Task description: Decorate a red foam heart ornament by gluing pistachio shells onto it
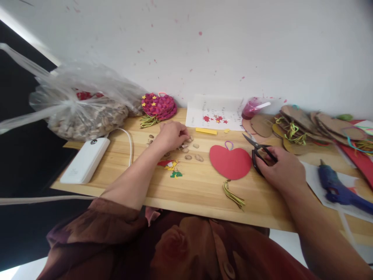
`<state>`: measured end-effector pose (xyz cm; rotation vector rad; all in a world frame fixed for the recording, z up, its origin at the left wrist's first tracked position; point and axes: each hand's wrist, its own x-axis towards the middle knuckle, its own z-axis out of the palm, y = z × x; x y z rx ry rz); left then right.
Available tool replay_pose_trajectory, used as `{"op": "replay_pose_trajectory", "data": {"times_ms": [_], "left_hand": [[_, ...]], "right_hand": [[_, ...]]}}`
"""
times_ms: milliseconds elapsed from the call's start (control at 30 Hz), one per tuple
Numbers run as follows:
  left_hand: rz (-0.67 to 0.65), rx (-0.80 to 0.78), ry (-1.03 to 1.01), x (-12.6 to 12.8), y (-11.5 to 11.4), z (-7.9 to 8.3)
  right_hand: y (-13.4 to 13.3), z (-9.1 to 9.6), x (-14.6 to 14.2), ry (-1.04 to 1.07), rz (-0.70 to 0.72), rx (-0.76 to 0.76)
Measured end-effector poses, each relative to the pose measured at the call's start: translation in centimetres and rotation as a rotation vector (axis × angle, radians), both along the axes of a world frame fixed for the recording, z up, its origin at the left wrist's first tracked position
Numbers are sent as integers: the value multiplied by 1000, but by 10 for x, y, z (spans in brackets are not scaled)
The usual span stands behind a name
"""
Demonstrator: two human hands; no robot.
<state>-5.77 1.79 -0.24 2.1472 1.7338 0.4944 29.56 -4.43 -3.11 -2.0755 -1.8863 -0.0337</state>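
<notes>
Both arms outstretched, left fingers (183, 135) closed on shells (199, 158), right fingers (266, 163) gripping scissors (257, 147).

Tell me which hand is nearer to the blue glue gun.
Right. The right hand holds the black scissors just left of the blue glue gun, apart from it; the left hand rests on the small shells, far left beyond the red cutout.

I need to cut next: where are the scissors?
Head view, right of centre: the scissors lie on the table, handles in the right hand, just right of the red cutout.
</notes>
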Motion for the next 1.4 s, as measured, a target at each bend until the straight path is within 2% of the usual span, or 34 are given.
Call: {"op": "replay_pose_trajectory", "data": {"times_ms": [233, 500, 767, 833, 900, 1033, 1100, 1267, 1400], "left_hand": [[-40, 135, -64, 2, -1, -7], [-19, 122, -66, 4, -1, -10], [12, 136, -62, -1, 1, -11], [20, 157, -137, -1, 0, -12], [32, 129, -295, -2, 0, -13], [48, -70, -719, 0, 0, -12], [56, -128, -841, 1, 0, -10], [44, -187, -896, -1, 0, -6], [12, -177, -881, -2, 1, -7]], "right_hand": [[1, -2, 2, -17, -1, -11], [0, 1, -1, -18, -6, -27], [-1, -2, -1, 0, -15, 21], [-2, -2, 0, -1, -33, 22], [-2, -1, 1, -4, -69, 0], [0, 3, 3, 3, -159, -54], [0, 4, 4, 24, -187, -63], [1, 8, 9, 87, -148, -50], [5, 12, 12, 78, -145, -110]]}}
